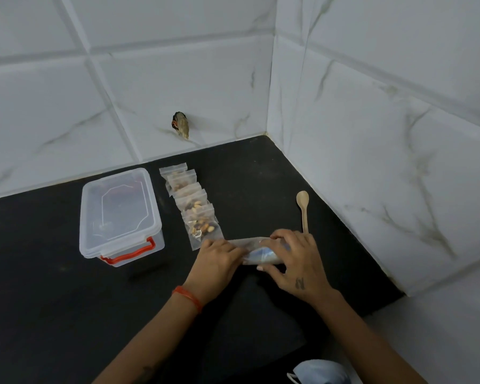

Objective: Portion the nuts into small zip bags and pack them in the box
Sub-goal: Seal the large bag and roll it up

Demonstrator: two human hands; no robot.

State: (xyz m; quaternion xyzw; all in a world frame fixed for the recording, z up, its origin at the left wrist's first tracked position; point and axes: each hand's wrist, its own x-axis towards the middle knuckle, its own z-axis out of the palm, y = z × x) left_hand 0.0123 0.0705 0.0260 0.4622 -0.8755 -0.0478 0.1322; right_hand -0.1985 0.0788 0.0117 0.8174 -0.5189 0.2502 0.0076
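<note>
Head view, nearest first: a pale blue face mask (317,372) shows at the bottom edge, and both forearms reach forward over the black table (53,286), the left wrist wearing a red thread band (188,297). The left hand (219,257) and the right hand (295,261) meet on a rolled clear plastic bag (257,252) lying flat on the table; the left fingers curl down over its left end, and the right fingers arch over its right part with the thumb under the near edge, so both hands hold it. What is inside the roll cannot be made out. Just beyond the left hand, a row of small zip bags (196,207) filled with nuts runs away toward the wall, each overlapping the next. A wooden spoon (303,210) lies right of them, its handle end by the right hand. Left of the row stands the clear box (119,217), lid on, with red latches. White marbled tiles (372,120) form the corner behind.
</note>
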